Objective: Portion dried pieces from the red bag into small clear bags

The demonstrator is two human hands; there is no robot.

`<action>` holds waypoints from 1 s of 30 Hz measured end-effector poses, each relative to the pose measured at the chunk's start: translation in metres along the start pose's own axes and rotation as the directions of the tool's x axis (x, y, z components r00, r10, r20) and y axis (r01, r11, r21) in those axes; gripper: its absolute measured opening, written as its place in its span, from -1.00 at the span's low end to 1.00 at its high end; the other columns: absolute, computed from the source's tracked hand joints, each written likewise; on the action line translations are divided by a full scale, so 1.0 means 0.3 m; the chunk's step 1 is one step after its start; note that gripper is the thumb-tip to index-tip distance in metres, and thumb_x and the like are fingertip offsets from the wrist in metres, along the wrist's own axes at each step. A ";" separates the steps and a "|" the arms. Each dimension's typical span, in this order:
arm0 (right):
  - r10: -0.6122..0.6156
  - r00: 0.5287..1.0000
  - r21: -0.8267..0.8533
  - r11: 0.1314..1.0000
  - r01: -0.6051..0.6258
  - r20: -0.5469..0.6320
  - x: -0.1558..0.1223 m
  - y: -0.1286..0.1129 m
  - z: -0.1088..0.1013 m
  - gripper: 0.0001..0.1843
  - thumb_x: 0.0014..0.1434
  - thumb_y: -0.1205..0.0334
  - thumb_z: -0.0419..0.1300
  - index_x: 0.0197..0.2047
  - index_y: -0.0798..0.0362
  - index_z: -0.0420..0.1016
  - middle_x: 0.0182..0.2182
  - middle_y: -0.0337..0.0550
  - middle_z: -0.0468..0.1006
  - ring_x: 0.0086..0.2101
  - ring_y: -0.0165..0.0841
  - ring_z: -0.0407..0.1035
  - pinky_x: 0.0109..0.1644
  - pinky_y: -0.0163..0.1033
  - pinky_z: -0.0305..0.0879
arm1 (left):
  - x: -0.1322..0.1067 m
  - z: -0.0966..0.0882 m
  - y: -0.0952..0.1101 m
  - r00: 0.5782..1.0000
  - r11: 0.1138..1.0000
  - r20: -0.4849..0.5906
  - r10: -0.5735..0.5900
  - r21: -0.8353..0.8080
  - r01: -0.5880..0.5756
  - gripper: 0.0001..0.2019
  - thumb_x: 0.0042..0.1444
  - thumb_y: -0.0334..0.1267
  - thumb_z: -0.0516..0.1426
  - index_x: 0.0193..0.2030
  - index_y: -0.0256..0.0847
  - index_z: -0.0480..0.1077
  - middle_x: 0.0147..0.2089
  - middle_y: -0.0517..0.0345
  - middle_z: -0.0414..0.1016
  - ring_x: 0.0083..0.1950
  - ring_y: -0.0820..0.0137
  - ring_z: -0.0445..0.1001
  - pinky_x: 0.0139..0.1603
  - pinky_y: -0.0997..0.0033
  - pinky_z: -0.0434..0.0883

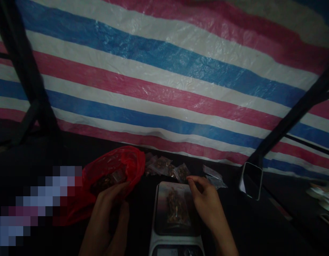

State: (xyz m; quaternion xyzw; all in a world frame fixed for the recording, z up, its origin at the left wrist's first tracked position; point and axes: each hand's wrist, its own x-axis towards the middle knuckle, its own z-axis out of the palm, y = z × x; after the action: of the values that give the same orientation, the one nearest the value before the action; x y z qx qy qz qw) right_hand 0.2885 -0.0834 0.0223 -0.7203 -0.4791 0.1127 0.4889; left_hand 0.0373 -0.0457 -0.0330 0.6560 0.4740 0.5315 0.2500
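My left hand (108,206) is at the near right side of a red plastic bag (139,160), its fingers loosely curved with the thumb apart. Dark dried pieces and a small clear packet lie inside that bag. With thumb and forefinger together, my right hand (205,195) pinches the edge of a small clear plastic bag (182,172) of brownish dried pieces, just behind the scale. On the kitchen scale (160,224) lies a larger clear bag (177,208) filled with similar brown pieces. The scale's display is too dark to read surely.
Several filled small packets (159,164) lie in a row behind the scale. Flat clear bags (215,177) are to the right, then a phone (251,181) leaning upright by a dark slanting pole (287,124). A striped plastic sheet (164,78) hangs behind the dark table.
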 end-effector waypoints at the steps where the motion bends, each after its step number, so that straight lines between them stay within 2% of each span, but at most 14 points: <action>1: -0.006 1.000 -0.006 1.000 0.006 0.020 -0.001 -0.003 0.001 -0.59 0.25 -0.03 0.16 -0.15 0.06 0.74 -0.15 0.07 0.74 -0.10 -0.07 0.60 0.09 -0.01 0.43 | 0.002 -0.001 -0.002 1.000 1.000 -0.002 0.013 0.006 -0.013 -0.70 0.42 -0.06 0.05 0.23 0.08 0.36 0.23 0.11 0.49 0.26 0.11 0.51 0.26 -0.06 0.51; 9: -0.013 0.996 -0.043 0.999 0.017 0.091 -0.001 0.012 0.017 -0.64 0.24 0.06 0.17 -0.13 0.00 0.77 -0.18 0.02 0.67 -0.12 -0.10 0.58 0.06 -0.07 0.42 | 0.010 -0.004 -0.017 0.995 0.994 -0.022 0.096 0.059 -0.095 -0.72 0.39 -0.09 0.06 0.19 0.08 0.39 0.17 0.12 0.54 0.17 0.15 0.59 0.15 0.05 0.60; 15: -0.013 0.994 -0.088 0.996 0.023 0.113 -0.014 0.034 0.027 -0.64 0.27 0.07 0.17 -0.09 -0.03 0.78 -0.18 0.01 0.61 -0.10 -0.08 0.55 0.12 -0.02 0.41 | 0.013 0.002 0.001 0.996 0.994 -0.038 0.085 0.067 -0.083 -0.73 0.36 -0.10 0.07 0.13 0.04 0.44 0.12 0.09 0.57 0.12 0.16 0.62 0.13 0.08 0.63; 18: -0.020 0.992 -0.107 0.994 0.033 0.123 -0.022 0.034 0.027 -0.69 0.24 0.09 0.18 -0.19 -0.03 0.77 -0.21 0.01 0.59 -0.08 -0.05 0.52 0.15 0.02 0.37 | 0.006 0.008 0.003 0.998 0.998 -0.019 0.056 0.040 -0.055 -0.73 0.35 -0.09 0.07 0.08 0.02 0.49 0.11 0.08 0.59 0.14 0.16 0.63 0.16 0.10 0.62; 20: -0.031 0.992 -0.078 0.996 0.041 0.123 -0.025 0.013 0.025 -0.73 0.22 0.10 0.19 -0.27 -0.02 0.73 -0.21 0.00 0.60 -0.08 -0.05 0.52 0.13 0.02 0.36 | -0.003 0.013 0.011 1.000 1.000 0.018 0.006 -0.003 -0.006 -0.73 0.34 -0.07 0.07 0.03 0.01 0.54 0.09 0.08 0.62 0.14 0.16 0.64 0.14 0.15 0.63; 23: -0.060 0.977 0.075 0.996 0.045 0.203 -0.030 -0.052 0.037 -0.73 0.27 0.05 0.18 -0.26 0.00 0.65 -0.26 -0.09 0.62 -0.17 -0.14 0.53 -0.01 -0.09 0.39 | -0.020 0.022 0.050 0.982 0.981 0.121 -0.147 -0.109 0.161 -0.70 0.32 0.02 0.10 0.01 0.04 0.59 0.11 0.09 0.68 0.18 0.14 0.65 0.18 0.19 0.61; 25: -0.081 0.958 0.188 0.982 0.029 0.273 -0.034 -0.108 0.071 -0.72 0.31 0.02 0.18 -0.27 0.00 0.61 -0.33 -0.16 0.62 -0.25 -0.21 0.52 -0.13 -0.18 0.40 | -0.025 0.030 0.087 0.937 0.923 0.243 -0.251 -0.231 0.307 -0.67 0.29 0.06 0.16 0.06 0.06 0.61 0.15 0.08 0.70 0.23 0.12 0.64 0.22 0.21 0.59; 26: -0.088 0.954 0.232 0.973 0.020 0.285 -0.036 -0.136 0.096 -0.73 0.30 0.03 0.19 -0.28 -0.01 0.61 -0.36 -0.18 0.63 -0.27 -0.23 0.53 -0.16 -0.21 0.40 | -0.024 0.034 0.104 0.898 0.865 0.329 -0.292 -0.310 0.395 -0.66 0.26 0.06 0.20 0.08 0.06 0.62 0.15 0.07 0.72 0.21 0.11 0.66 0.22 0.22 0.60; 28: -0.092 0.963 0.303 0.953 0.011 0.253 -0.041 -0.188 0.160 -0.77 0.28 0.07 0.21 -0.27 -0.01 0.63 -0.35 -0.19 0.66 -0.27 -0.24 0.55 -0.17 -0.23 0.42 | -0.012 0.040 0.124 0.871 0.780 0.344 -0.350 -0.408 0.474 -0.61 0.22 0.06 0.23 0.12 0.05 0.61 0.13 0.05 0.74 0.18 0.09 0.68 0.16 0.20 0.63; 30: -0.084 0.978 0.370 0.929 0.008 0.190 -0.049 -0.232 0.231 -0.80 0.25 0.11 0.23 -0.22 -0.01 0.65 -0.31 -0.17 0.70 -0.26 -0.24 0.59 -0.15 -0.23 0.46 | 0.009 0.039 0.119 0.853 0.718 0.306 -0.422 -0.462 0.521 -0.57 0.13 0.08 0.30 0.09 0.00 0.62 0.15 0.02 0.73 0.21 0.07 0.67 0.21 0.18 0.60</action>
State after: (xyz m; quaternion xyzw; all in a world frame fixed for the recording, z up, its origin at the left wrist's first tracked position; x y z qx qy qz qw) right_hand 0.1969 -0.0495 0.0399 -0.5896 -0.5136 0.2615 0.5659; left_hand 0.0609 -0.0564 -0.0057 0.4626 0.4364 0.4982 0.5894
